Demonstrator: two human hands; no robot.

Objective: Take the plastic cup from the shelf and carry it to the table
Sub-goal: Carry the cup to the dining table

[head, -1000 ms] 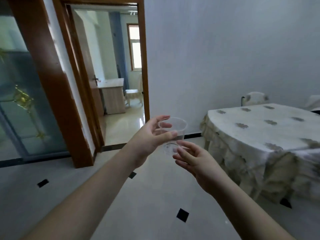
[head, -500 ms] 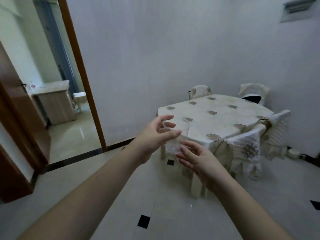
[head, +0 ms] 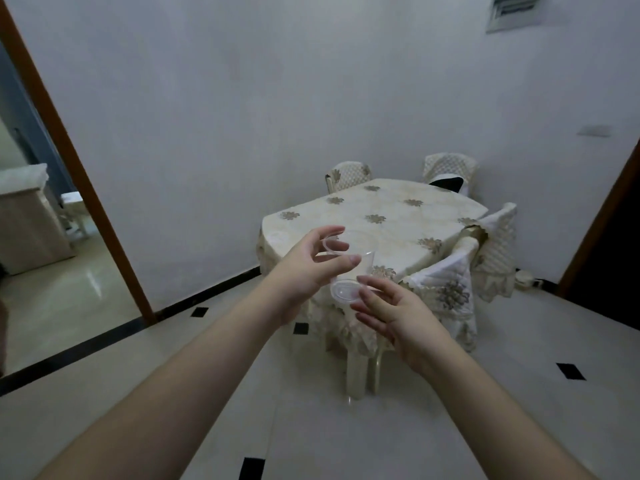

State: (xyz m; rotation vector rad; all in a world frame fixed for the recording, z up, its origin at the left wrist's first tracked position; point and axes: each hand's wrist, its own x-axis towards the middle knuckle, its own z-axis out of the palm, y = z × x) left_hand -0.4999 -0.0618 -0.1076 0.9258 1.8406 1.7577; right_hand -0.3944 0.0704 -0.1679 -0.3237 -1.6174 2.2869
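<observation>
The left hand (head: 304, 268) grips the clear plastic cup (head: 348, 271) near its top, with the thumb on one side and the fingers on the other. The right hand (head: 398, 313) is open and touches the bottom of the cup with its fingertips. The cup is up in the air, in front of the table (head: 374, 216) with the flowery cloth.
</observation>
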